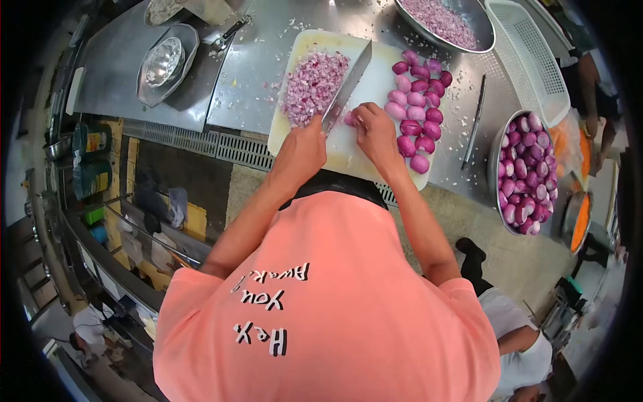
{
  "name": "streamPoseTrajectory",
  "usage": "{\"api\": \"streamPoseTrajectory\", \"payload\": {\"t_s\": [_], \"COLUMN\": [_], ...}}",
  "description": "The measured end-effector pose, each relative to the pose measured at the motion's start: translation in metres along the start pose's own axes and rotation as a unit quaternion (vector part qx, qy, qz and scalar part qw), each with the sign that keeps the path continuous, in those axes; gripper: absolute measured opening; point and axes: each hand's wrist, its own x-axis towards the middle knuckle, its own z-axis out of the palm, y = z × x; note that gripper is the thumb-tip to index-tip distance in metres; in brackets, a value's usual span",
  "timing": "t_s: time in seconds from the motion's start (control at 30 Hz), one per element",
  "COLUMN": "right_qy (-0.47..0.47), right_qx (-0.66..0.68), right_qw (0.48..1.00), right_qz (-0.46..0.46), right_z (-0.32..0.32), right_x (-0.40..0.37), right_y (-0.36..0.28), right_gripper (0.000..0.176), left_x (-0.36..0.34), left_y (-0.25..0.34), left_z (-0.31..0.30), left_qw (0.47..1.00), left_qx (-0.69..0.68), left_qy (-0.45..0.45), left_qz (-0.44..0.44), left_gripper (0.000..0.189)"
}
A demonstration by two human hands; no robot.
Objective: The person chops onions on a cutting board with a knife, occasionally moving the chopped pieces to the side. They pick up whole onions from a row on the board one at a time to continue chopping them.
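My left hand point(303, 149) is closed on the handle of a broad-bladed kitchen knife point(351, 75), its blade pointing away from me across the white cutting board point(372, 90). Left of the blade lies a heap of chopped red onion point(315, 86). On the blade's other side, my right hand point(376, 132) has its fingers bent together around a small red onion piece point(349, 119), mostly hidden by the fingertips. Several peeled red onions point(416, 100) sit in rows along the board's right side, close to my right hand.
A metal bowl of chopped onion point(442, 23) stands at the back, beside a white plastic basket point(529, 63). At right is a bowl of peeled onions point(527, 174). A long thin metal tool point(475, 120) lies between. Metal bowls point(164, 63) stand left. Other people point(516, 335) are behind.
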Motion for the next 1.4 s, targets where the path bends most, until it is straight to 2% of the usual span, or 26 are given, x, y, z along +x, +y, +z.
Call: {"api": "streamPoseTrajectory", "payload": {"t_s": [0.1,0.3,0.4,0.5,0.63,0.7,0.8,0.9,1.0,1.1,1.13,1.2,1.27,1.33,1.4], "right_qy": [0.017,0.018,0.021,0.03,0.03,0.033,0.042,0.044,0.042,0.05,0.051,0.055,0.049,0.056,0.055], "right_qx": [0.013,0.005,0.003,0.008,0.016,0.014,0.011,0.028,0.033,0.029,0.037,0.035,0.029,0.036,0.034], "right_qw": [0.999,0.999,0.999,0.999,0.999,0.999,0.999,0.998,0.998,0.998,0.997,0.997,0.997,0.997,0.997], "right_qz": [0.024,0.03,0.03,0.025,0.043,0.037,0.028,0.043,0.044,0.032,0.039,0.042,0.051,0.038,0.048], "right_z": [0.004,0.008,0.009,0.009,0.01,0.012,0.011,0.014,0.014,0.012,0.012,0.014,0.014,0.015,0.012], "right_x": [-0.007,-0.003,-0.006,-0.006,-0.01,-0.013,-0.011,-0.01,-0.016,-0.015,-0.014,-0.012,-0.02,-0.016,-0.019], "right_y": [-0.001,-0.003,-0.003,0.0,-0.002,0.001,0.003,0.002,0.004,0.005,0.004,0.004,0.004,0.008,0.005], "right_gripper": [0.015,0.016,0.015,0.014,0.011,0.011,0.012,0.012,0.012,0.012,0.012,0.012,0.011,0.01,0.01], "left_x": [0.008,-0.008,0.006,0.01,-0.005,0.008,0.006,-0.011,0.011,0.003,-0.002,-0.008,0.01,0.015,0.004], "left_y": [-0.018,0.001,-0.014,-0.015,-0.003,-0.011,-0.004,0.007,-0.007,0.004,0.004,0.001,-0.017,-0.007,0.005], "left_z": [0.026,0.004,0.031,0.028,0.017,0.037,0.02,0.012,0.036,0.015,0.014,0.02,0.043,0.035,0.015], "left_qw": [0.999,0.998,0.996,0.994,0.998,0.995,0.993,0.996,0.993,0.992,0.992,0.997,0.995,0.992,0.995], "left_qx": [0.019,0.04,0.054,0.07,0.053,0.074,0.055,0.058,0.05,0.045,0.048,0.034,0.041,0.048,0.054], "left_qy": [0.013,0.007,-0.001,-0.007,-0.02,-0.012,0.003,-0.009,0.015,0.005,0.006,-0.011,-0.005,0.01,-0.016], "left_qz": [0.042,0.047,0.07,0.085,0.042,0.068,0.108,0.069,0.109,0.119,0.12,0.064,0.087,0.115,0.082], "left_gripper": [0.015,0.018,0.019,0.02,0.021,0.019,0.016,0.014,0.013,0.013,0.013,0.014,0.015,0.017,0.014]}}
